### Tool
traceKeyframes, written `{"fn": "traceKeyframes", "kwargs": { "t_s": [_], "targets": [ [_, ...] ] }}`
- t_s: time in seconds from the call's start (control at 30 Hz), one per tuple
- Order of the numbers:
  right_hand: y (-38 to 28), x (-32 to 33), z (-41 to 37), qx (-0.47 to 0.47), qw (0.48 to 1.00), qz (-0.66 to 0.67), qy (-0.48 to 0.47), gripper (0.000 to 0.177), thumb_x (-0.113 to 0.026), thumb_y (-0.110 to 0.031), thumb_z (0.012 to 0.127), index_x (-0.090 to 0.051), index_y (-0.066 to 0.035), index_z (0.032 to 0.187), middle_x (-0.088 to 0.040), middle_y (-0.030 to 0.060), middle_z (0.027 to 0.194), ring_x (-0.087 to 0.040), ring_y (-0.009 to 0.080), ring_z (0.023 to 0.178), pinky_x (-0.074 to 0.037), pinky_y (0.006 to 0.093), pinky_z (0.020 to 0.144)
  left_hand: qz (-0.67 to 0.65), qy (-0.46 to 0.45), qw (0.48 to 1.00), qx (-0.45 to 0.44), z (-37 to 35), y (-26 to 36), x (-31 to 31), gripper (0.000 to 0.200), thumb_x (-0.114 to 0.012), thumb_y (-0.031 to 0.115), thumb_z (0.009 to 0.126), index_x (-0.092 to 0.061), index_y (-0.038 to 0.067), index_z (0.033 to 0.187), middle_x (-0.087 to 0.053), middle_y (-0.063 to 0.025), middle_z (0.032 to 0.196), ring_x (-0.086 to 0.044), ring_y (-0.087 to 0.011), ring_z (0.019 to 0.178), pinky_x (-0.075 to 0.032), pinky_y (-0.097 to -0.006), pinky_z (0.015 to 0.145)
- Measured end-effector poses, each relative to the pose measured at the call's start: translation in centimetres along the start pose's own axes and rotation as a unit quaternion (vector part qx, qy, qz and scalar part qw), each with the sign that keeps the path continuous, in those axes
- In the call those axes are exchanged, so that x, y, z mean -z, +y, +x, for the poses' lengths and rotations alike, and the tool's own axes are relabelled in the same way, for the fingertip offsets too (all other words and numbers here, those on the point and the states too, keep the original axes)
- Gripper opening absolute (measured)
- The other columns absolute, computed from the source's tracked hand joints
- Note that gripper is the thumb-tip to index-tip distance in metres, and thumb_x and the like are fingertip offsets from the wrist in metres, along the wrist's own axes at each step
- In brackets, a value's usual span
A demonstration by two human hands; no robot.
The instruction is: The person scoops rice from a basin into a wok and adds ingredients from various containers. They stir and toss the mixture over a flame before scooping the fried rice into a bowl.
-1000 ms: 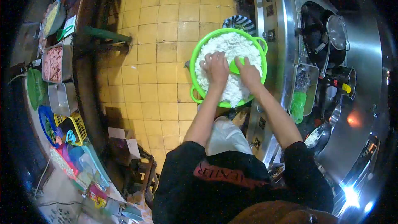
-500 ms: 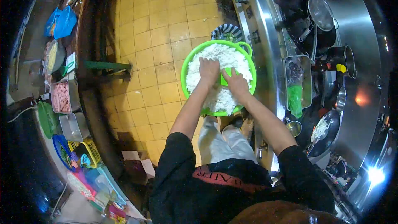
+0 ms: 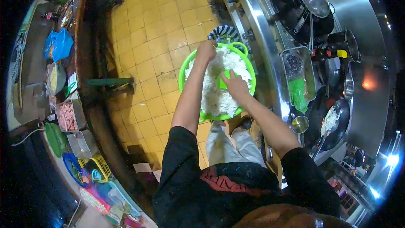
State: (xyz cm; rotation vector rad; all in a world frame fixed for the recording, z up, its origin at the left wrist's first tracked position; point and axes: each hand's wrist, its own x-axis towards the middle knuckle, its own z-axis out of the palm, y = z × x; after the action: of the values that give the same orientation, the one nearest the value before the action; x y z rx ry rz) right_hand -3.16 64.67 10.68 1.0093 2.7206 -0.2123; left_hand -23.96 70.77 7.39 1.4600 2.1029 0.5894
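A bright green plastic basin (image 3: pixel 252 91) with a loop handle holds a heap of white cooked rice (image 3: pixel 220 101). My left hand (image 3: pixel 206 52) is over the far left side of the basin, near its rim, with the fingers curled closed. What they hold, if anything, is hidden. Over the middle of the rice, my right hand (image 3: pixel 236 86) grips a small light-green plastic scoop (image 3: pixel 222 80), whose full shape is partly covered by the fingers and rice.
On the right, a steel stove counter carries a wok (image 3: pixel 333 126) with white food, a strainer (image 3: pixel 314 0) and a metal tray (image 3: pixel 312 88). On the left counter are a tub of pink meat (image 3: pixel 68 116), a blue bag (image 3: pixel 59 44) and a yellow basket (image 3: pixel 101 169). A striped round container (image 3: pixel 223 31) stands beyond the basin.
My left hand has moved from the rice near the middle up to the far left rim. My right hand stays on the green scoop. The whole view has shifted slightly.
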Motion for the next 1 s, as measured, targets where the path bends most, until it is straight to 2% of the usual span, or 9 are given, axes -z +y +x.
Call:
{"fn": "traceKeyframes", "kwargs": {
  "t_s": [0.1, 0.2, 0.37, 0.53, 0.6, 0.67, 0.77, 0.87, 1.0],
  "targets": [
    [-0.2, -0.1, -0.3, -0.006, 1.000, 0.019, 0.006, 0.049, -0.052, -0.007, 0.079, -0.048, -0.022, 0.126, -0.046, 0.0188, 0.123, -0.059, 0.0350, 0.083, -0.054, 0.0387, 0.060, -0.047, 0.025, 0.997, -0.060, -1.0, 0.4, -2.1, 0.032, -0.058, 0.007, 0.071, -0.067, 0.014, 0.101, -0.063, -0.0179, 0.091, -0.062, -0.0345, 0.087, -0.050, -0.0426, 0.077],
    [-0.2, -0.9, -0.1, -0.004, 1.000, 0.014, -0.004, 0.039, -0.053, -0.009, 0.081, -0.057, -0.021, 0.117, -0.046, 0.0164, 0.124, -0.060, 0.0336, 0.083, -0.055, 0.0369, 0.061, 0.081, 0.021, 0.991, -0.108, -1.2, 1.3, -5.1, 0.029, -0.058, 0.011, 0.077, -0.063, 0.011, 0.106, -0.054, -0.0189, 0.109, -0.061, -0.0371, 0.087, -0.050, -0.0449, 0.076],
    [0.0, -0.9, -0.1, -0.016, 1.000, 0.006, -0.026, 0.036, -0.053, -0.009, 0.080, -0.060, -0.017, 0.114, -0.043, 0.0150, 0.128, -0.060, 0.0318, 0.082, -0.055, 0.0377, 0.062, 0.116, -0.027, 0.991, -0.065, 0.2, 4.0, -3.8, 0.024, -0.056, 0.012, 0.079, -0.061, 0.009, 0.102, -0.060, -0.0175, 0.098, -0.062, -0.0384, 0.083, -0.051, -0.0464, 0.073],
    [0.3, -2.7, 0.1, -0.020, 0.999, -0.029, -0.009, 0.017, -0.054, -0.013, 0.080, -0.066, -0.004, 0.089, -0.044, 0.0164, 0.127, -0.060, 0.0312, 0.081, -0.055, 0.0387, 0.059, -0.132, 0.120, 0.971, -0.156, 5.0, 5.6, -1.9, 0.037, -0.067, 0.028, 0.078, -0.060, 0.003, 0.104, -0.065, -0.0183, 0.088, -0.064, -0.0325, 0.081, -0.050, -0.0388, 0.070],
    [0.7, -1.2, 0.2, -0.034, 0.997, 0.039, -0.049, 0.028, -0.053, -0.010, 0.080, -0.059, -0.009, 0.108, -0.042, 0.0188, 0.128, -0.060, 0.0335, 0.083, -0.054, 0.0412, 0.065, -0.202, 0.141, 0.955, -0.162, 3.8, 6.2, -0.2, 0.038, -0.069, 0.030, 0.078, -0.062, 0.002, 0.102, -0.065, -0.0184, 0.090, -0.064, -0.0312, 0.081, -0.050, -0.0372, 0.071],
    [1.2, 0.3, 1.1, -0.055, 0.993, 0.048, -0.093, 0.047, -0.053, -0.012, 0.082, -0.044, -0.014, 0.128, -0.040, 0.0202, 0.128, -0.059, 0.0363, 0.091, -0.053, 0.0438, 0.069, -0.178, 0.101, 0.973, -0.109, 1.8, 5.3, 1.7, 0.034, -0.068, 0.025, 0.079, -0.062, 0.002, 0.103, -0.065, -0.0183, 0.097, -0.064, -0.0302, 0.085, -0.050, -0.0367, 0.075],
    [3.7, 0.1, 2.4, -0.101, 0.983, 0.153, -0.022, 0.050, -0.048, -0.017, 0.086, -0.036, -0.017, 0.135, -0.044, 0.0212, 0.125, -0.060, 0.0387, 0.089, -0.051, 0.0469, 0.075, -0.183, 0.283, 0.941, -0.032, -6.6, 1.0, 1.9, 0.033, -0.064, 0.020, 0.082, -0.059, -0.002, 0.106, -0.061, -0.0204, 0.099, -0.059, -0.0353, 0.091, -0.046, -0.0408, 0.079],
    [5.6, 1.0, 2.5, -0.067, 0.993, 0.098, 0.010, 0.050, -0.049, -0.028, 0.090, -0.033, -0.015, 0.135, -0.047, 0.0203, 0.116, -0.062, 0.0387, 0.080, -0.052, 0.0463, 0.065, -0.138, 0.433, 0.867, 0.205, -17.4, -1.5, 0.5, 0.034, -0.062, 0.017, 0.082, -0.054, -0.004, 0.107, -0.055, -0.0199, 0.104, -0.049, -0.0367, 0.101, -0.039, -0.0428, 0.088],
    [1.8, -0.3, 1.5, -0.077, 0.992, 0.104, -0.003, 0.053, -0.046, -0.009, 0.085, -0.030, -0.012, 0.135, -0.046, 0.0232, 0.109, -0.061, 0.0403, 0.077, -0.052, 0.0468, 0.063, -0.096, 0.376, 0.876, 0.285, -24.8, -3.1, -7.2, 0.065, -0.063, 0.040, 0.079, -0.044, 0.002, 0.128, -0.040, -0.0229, 0.130, -0.042, -0.0385, 0.115, -0.032, -0.0500, 0.095]
  ]
}}
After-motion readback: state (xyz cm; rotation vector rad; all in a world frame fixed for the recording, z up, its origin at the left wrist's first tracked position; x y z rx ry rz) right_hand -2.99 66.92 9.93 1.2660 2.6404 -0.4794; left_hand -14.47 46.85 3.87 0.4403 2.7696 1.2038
